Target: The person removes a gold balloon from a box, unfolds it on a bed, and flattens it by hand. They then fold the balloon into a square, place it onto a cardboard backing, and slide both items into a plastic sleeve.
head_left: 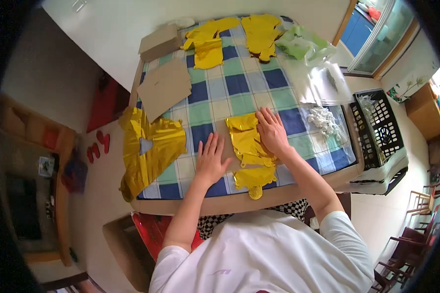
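- Left hand (pixel 211 158) is lying flat and palm down, fingers spread wide and gripping nothing; it is pressing on the brown cardboard sheet (pixel 228 149) near the near edge of the table (pixel 181 207).
- Right hand (pixel 271 131) is also lying flat with fingers extended and close together, pressing down on the top of the gold foil balloon (pixel 247 146); it is not closing around it.
- The gold foil balloon is lying deflated on the cardboard sheet, near the middle of the table's near edge; its lower lobe is reaching almost to that edge.
- The cardboard sheet is showing only as a narrow strip between the two hands; the rest is sitting under the foil.
- A larger gold foil piece (pixel 149 149) is hanging over the table's left edge, partly off the checked cloth (pixel 239 88).
- Two more gold foil pieces (pixel 234 39) are lying at the far edge, with two cardboard pieces (pixel 164 68) near the far left corner.
- Clear plastic bags (pixel 322 83) are lying along the right edge; contents are hard to make out.
- A black crate (pixel 376 127) is standing just beside the right edge.
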